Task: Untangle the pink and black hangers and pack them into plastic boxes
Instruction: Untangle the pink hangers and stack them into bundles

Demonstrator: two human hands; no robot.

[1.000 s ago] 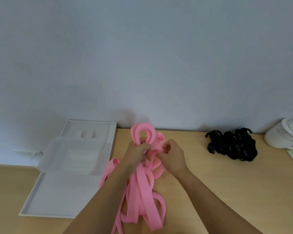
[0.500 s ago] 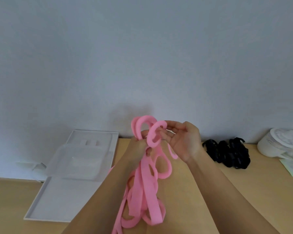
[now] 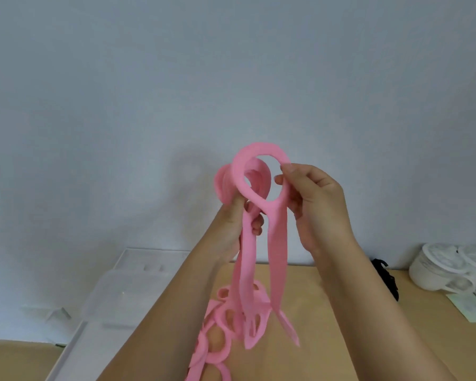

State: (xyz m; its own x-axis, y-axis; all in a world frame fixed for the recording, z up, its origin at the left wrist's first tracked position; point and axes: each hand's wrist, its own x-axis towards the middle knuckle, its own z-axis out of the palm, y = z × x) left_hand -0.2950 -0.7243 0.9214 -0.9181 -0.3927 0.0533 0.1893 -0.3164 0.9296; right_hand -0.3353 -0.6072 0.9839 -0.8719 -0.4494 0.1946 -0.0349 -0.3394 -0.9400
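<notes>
The pink hangers (image 3: 245, 270) hang with their long axis close to vertical. Their ring ends are up at the height of the hands and their flat strap tails point down toward the table (image 3: 327, 292). The lower ends lie heaped in loops on the table, below the left forearm. They are soft, flat, matte pink bands, each with a round ring at the top and smaller oval openings near the lower end.

The left hand (image 3: 231, 224) is clenched round the bunch just under the rings, and several rings stand above its knuckles. One hanger (image 3: 278, 251) stands forward of the rest. Its large ring rises between the two hands, and its strap drops straight down just right of the bunch, the tip blurred. The right hand (image 3: 316, 207) pinches the right side of that ring between thumb and fingertips.

The black hangers (image 3: 385, 276) lie on the table below and to the right of the right hand, mostly hidden by the right forearm. A clear plastic box (image 3: 138, 273) sits below and left of the left hand.
</notes>
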